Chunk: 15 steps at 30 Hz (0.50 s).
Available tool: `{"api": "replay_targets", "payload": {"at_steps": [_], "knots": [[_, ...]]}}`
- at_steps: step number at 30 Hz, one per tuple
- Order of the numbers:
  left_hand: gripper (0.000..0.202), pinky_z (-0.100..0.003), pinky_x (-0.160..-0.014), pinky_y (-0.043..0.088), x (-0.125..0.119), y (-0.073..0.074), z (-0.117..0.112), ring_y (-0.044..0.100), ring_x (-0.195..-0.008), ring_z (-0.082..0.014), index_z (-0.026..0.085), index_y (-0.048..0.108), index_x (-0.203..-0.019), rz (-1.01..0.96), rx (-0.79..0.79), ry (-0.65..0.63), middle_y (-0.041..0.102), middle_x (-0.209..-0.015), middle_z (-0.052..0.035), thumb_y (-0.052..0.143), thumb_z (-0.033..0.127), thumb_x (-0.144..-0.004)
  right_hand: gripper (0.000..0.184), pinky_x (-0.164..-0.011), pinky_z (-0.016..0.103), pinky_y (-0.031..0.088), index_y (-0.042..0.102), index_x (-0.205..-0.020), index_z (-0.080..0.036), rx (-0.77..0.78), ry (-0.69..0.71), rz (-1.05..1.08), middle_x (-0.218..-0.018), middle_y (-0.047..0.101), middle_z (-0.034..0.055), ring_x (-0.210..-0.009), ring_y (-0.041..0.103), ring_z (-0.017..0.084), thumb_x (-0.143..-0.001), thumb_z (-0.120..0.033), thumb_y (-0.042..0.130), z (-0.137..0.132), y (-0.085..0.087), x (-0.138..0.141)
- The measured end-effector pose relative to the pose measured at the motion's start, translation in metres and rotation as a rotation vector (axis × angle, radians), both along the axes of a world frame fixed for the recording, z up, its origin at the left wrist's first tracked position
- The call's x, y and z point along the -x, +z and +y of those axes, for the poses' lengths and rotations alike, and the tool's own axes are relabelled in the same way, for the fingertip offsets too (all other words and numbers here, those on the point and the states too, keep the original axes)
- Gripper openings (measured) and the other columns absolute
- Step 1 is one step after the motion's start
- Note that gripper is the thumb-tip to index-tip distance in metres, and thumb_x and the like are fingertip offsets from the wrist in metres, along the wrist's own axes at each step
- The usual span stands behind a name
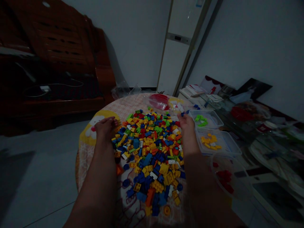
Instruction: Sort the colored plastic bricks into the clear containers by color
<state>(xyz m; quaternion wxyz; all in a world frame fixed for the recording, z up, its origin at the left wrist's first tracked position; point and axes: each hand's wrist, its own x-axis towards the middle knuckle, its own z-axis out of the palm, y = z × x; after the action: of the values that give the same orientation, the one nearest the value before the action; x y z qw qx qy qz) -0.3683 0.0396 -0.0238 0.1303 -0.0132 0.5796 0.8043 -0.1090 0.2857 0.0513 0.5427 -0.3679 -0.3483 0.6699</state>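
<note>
A wide heap of plastic building bricks [152, 145] in yellow, blue, red, orange, green and white covers the middle of the round table. My left hand [105, 124] rests at the heap's left edge, its fingers loosely bent toward the bricks, with nothing seen in it. Across the heap, my right hand [186, 121] lies along the right edge. A few blue bricks [182, 113] show near its fingertips; I see none gripped. Dim light blurs the finger details of both hands.
Right of the heap sit clear plastic boxes: one with green pieces [201, 120], one with yellow pieces [211, 141], and a round tub with red pieces [224, 179]. A red basket [158, 101] stands at the back. A wooden bench [64, 41] is at left.
</note>
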Motion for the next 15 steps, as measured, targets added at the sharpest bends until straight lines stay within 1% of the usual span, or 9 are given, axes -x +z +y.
{"api": "replay_targets", "payload": {"at_steps": [3,5,7,9,11,13,15], "knots": [[0.010,-0.021,-0.055,0.055,0.000,0.001,-0.001,0.061,-0.058,-0.0111,0.012,0.064,-0.073,-0.001,0.002,-0.002,0.062,-0.064,-0.0039,0.058,0.008,-0.067,0.012,-0.068,0.024,0.063,0.050,-0.080,-0.021,0.007,-0.049,-0.017,-0.071,0.056,-0.0045,-0.072,0.066,0.010,-0.079,-0.014,0.059,0.032,0.034,0.017],[0.010,-0.021,-0.054,0.055,-0.001,0.001,-0.001,0.060,-0.057,-0.0110,0.012,0.064,-0.073,0.005,0.002,0.005,0.062,-0.064,-0.0039,0.058,0.008,-0.067,0.012,-0.062,0.021,0.061,0.049,-0.080,-0.021,0.027,-0.062,-0.037,-0.066,0.053,-0.0057,-0.064,0.063,0.008,-0.080,-0.011,0.055,0.037,0.044,0.022],[0.010,-0.022,-0.054,0.055,-0.001,0.002,0.000,0.060,-0.056,-0.0112,0.012,0.064,-0.072,0.003,0.002,0.004,0.062,-0.064,-0.0040,0.057,0.007,-0.067,0.014,-0.059,0.018,0.059,0.050,-0.079,-0.020,0.037,-0.060,-0.055,-0.062,0.052,-0.0067,-0.059,0.062,0.007,-0.078,-0.006,0.051,0.026,0.042,0.022],[0.010,-0.022,-0.053,0.055,-0.001,0.002,0.001,0.060,-0.056,-0.0114,0.012,0.064,-0.071,-0.003,0.001,0.008,0.062,-0.063,-0.0038,0.057,0.007,-0.066,0.015,-0.057,0.017,0.058,0.052,-0.079,-0.019,0.034,-0.035,-0.069,-0.060,0.056,-0.0059,-0.056,0.063,0.007,-0.075,-0.004,0.050,0.004,0.032,0.018],[0.010,-0.022,-0.054,0.055,-0.001,0.002,0.001,0.060,-0.056,-0.0116,0.012,0.064,-0.072,-0.006,-0.006,0.007,0.062,-0.062,-0.0039,0.057,0.007,-0.066,0.014,-0.051,0.019,0.057,0.056,-0.079,-0.016,0.020,0.027,-0.094,-0.059,0.062,-0.0029,-0.052,0.064,0.009,-0.073,-0.005,0.052,-0.022,0.021,0.009],[0.011,-0.023,-0.055,0.055,-0.002,0.003,0.000,0.060,-0.057,-0.0116,0.012,0.064,-0.073,0.000,-0.014,-0.001,0.062,-0.064,-0.0039,0.058,0.008,-0.065,0.011,-0.045,0.019,0.054,0.060,-0.080,-0.014,-0.047,0.132,-0.156,-0.059,0.066,-0.0006,-0.049,0.064,0.011,-0.072,-0.010,0.055,-0.044,0.013,-0.003],[0.012,-0.024,-0.057,0.056,-0.003,0.003,0.000,0.060,-0.058,-0.0111,0.012,0.064,-0.074,0.008,-0.013,-0.007,0.063,-0.066,-0.0039,0.058,0.008,-0.065,0.012,-0.041,0.019,0.051,0.063,-0.082,-0.014,-0.159,0.226,-0.234,-0.058,0.067,-0.0002,-0.045,0.063,0.012,-0.071,-0.017,0.059,-0.059,0.010,-0.018]]}}
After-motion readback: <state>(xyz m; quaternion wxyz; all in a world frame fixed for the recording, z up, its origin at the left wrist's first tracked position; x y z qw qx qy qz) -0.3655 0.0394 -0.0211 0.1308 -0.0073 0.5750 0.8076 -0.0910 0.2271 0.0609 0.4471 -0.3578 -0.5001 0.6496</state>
